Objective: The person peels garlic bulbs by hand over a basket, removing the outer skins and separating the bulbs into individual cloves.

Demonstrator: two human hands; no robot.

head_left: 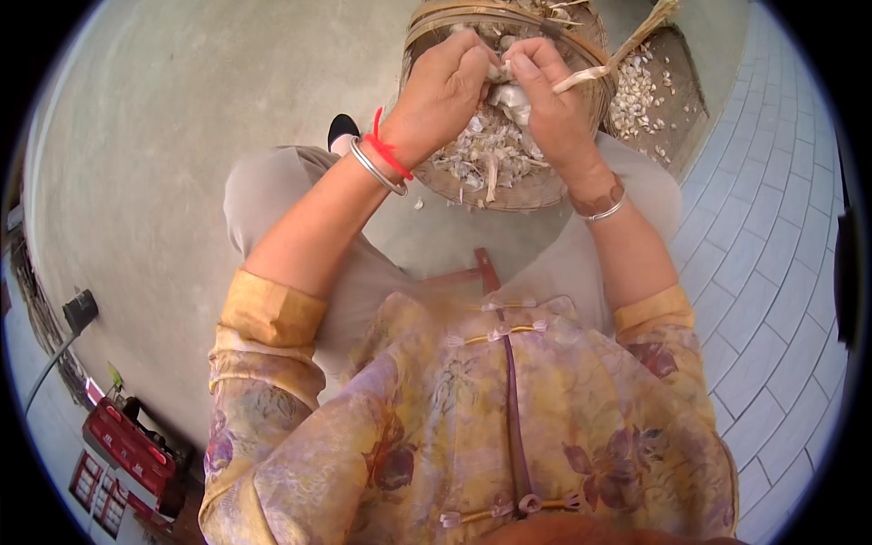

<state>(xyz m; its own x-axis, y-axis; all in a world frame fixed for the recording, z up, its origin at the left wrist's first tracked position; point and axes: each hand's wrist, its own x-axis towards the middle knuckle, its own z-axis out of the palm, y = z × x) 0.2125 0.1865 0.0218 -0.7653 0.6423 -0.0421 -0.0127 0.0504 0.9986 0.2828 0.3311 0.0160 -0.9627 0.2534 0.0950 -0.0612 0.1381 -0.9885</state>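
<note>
Both hands meet over a round woven basket [495,202], around a garlic bulb [512,102]. My left hand [445,86] is closed, its fingertips pinching the bulb's side. Wrapped around the bulb from the right is my right hand [559,109], thumb pressed toward the left fingertips. A dry garlic stalk [627,50] sticks out past the right hand, up and to the right. Fingers hide part of the bulb. Below the hands, papery garlic skins [486,154] and stem bits lie in the basket.
Loose garlic cloves [636,100] lie on a brown flat tray [695,86] to the right of the basket. My knees flank the basket. Grey tiles [763,227] cover the floor at right. A red object [132,445] stands at lower left.
</note>
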